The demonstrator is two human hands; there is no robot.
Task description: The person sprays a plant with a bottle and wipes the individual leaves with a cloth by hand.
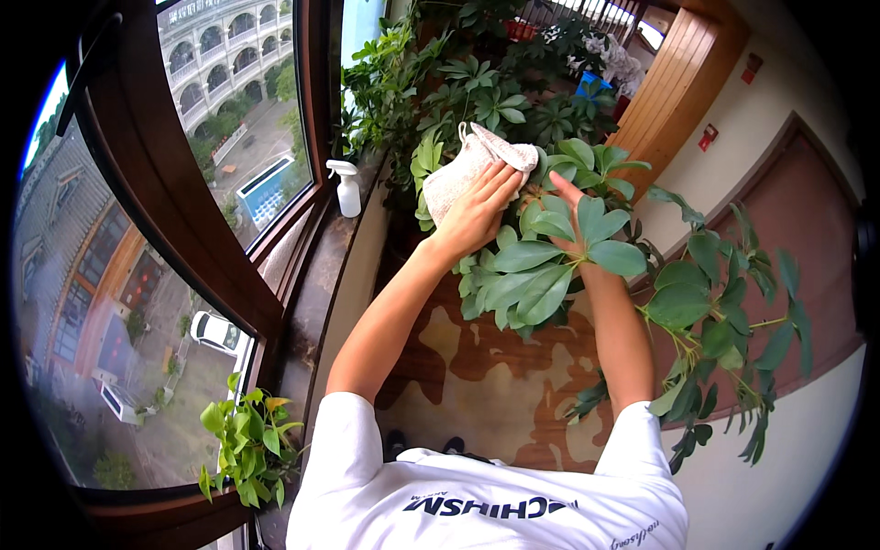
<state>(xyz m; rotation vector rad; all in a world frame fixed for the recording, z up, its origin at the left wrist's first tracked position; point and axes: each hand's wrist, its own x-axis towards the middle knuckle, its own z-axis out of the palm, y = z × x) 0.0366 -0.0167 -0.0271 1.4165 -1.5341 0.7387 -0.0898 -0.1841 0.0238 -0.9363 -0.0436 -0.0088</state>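
Observation:
My left hand (474,213) lies on a cream textured cloth (457,172), its fingers stretched over the cloth among the leaves of a large umbrella plant (536,271). Part of the cloth is folded over at the top, and a small hanging loop stands up from it. To the right, my right hand (567,210) reaches in among the leaves; its thumb or a finger shows above them, while the rest is partly hidden by a leaf cluster, so its grip cannot be made out. A white spray bottle (348,194) stands on the dark stone windowsill (323,275) to the left.
Brown-framed windows (199,192) run along the left. A small leafy plant (251,440) sits at the lower sill. More foliage (481,89) fills the far end, near a wood-panelled post (677,89). Leafy branches (715,323) spread at the right before a brown door (790,275).

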